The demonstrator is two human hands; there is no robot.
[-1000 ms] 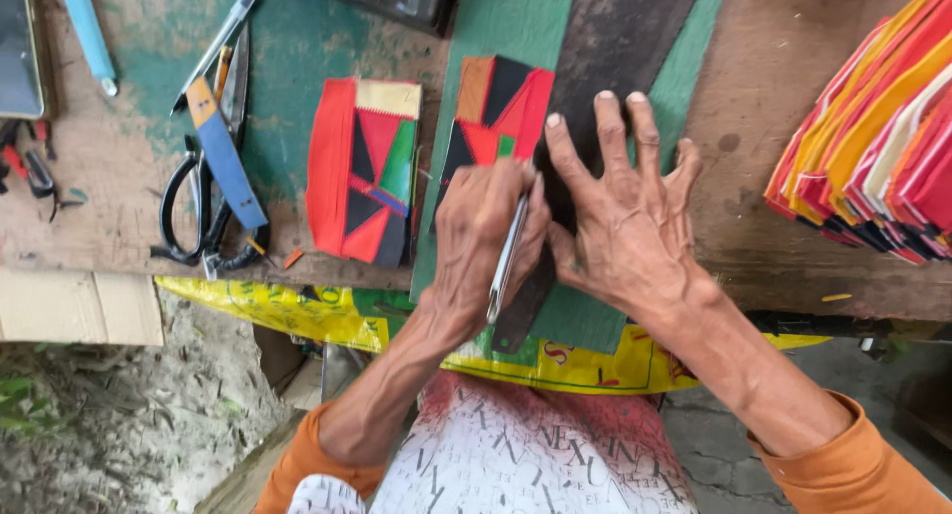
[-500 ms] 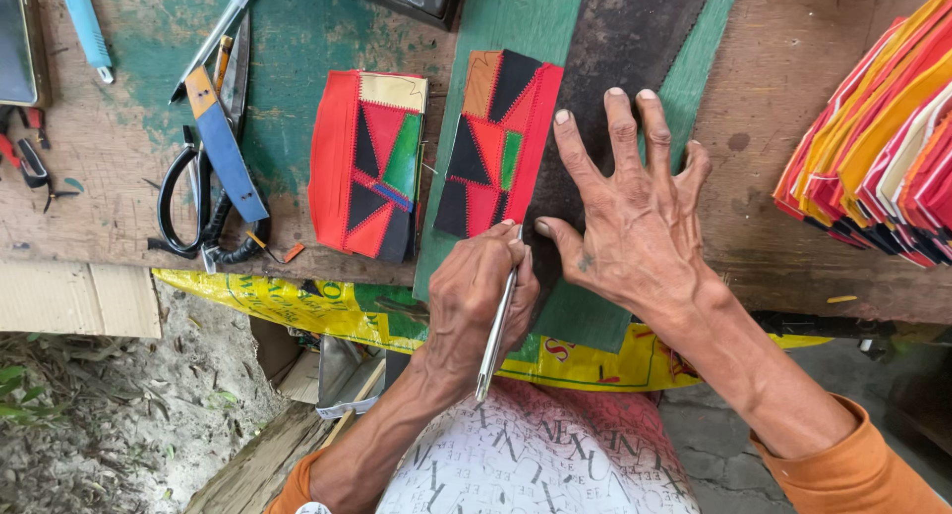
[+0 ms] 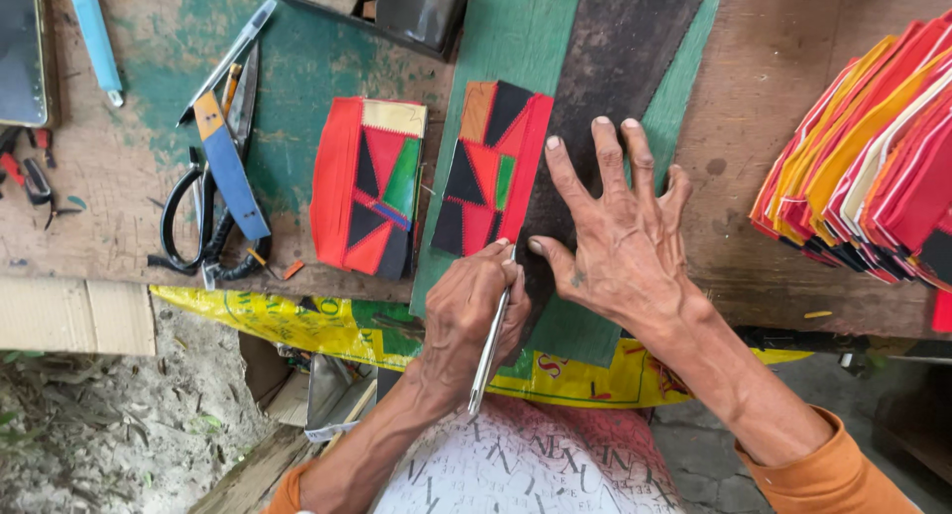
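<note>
My right hand lies flat, fingers spread, pressing a long dark strip onto a green mat. My left hand grips a slim metal blade tool, its tip at the strip's left edge near my right thumb. A red, black and green patchwork piece lies on the mat just beyond my left hand. A second patchwork piece lies further left.
A stack of red, orange and yellow pieces fans out at the right. Black-handled scissors, a blue-and-yellow cutter and a blue tool lie at the left. A dark box sits at the back. Yellow sheeting hangs off the bench's near edge.
My left hand has drawn the blade tool toward me along the strip's left edge, uncovering the patchwork piece. My right hand has stayed pressed on the strip.
</note>
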